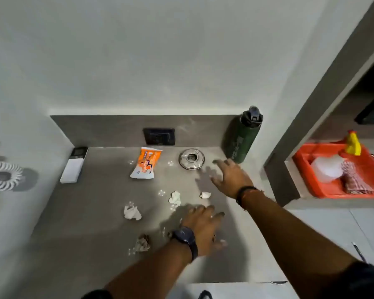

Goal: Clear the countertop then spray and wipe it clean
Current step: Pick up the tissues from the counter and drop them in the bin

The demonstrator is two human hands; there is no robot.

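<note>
The grey stone bench [91, 212] is not yet cleared: nearest its front edge lies a brownish crumpled paper wad [142, 242], just left of the spread, empty left hand [203, 229]. Farther back, the right hand [229, 175], fingers splayed and holding nothing, is the nearer hand to the upright dark green metal bottle [242, 137], just beyond its fingertips at the bench's back right corner.

On the desk [84, 212]: four crumpled paper scraps [132, 212] [175, 197] [205, 195] [142, 243], one orange packet [146, 163], one green bottle [244, 137], one remote [73, 165], one metal dish [191, 159].
</note>
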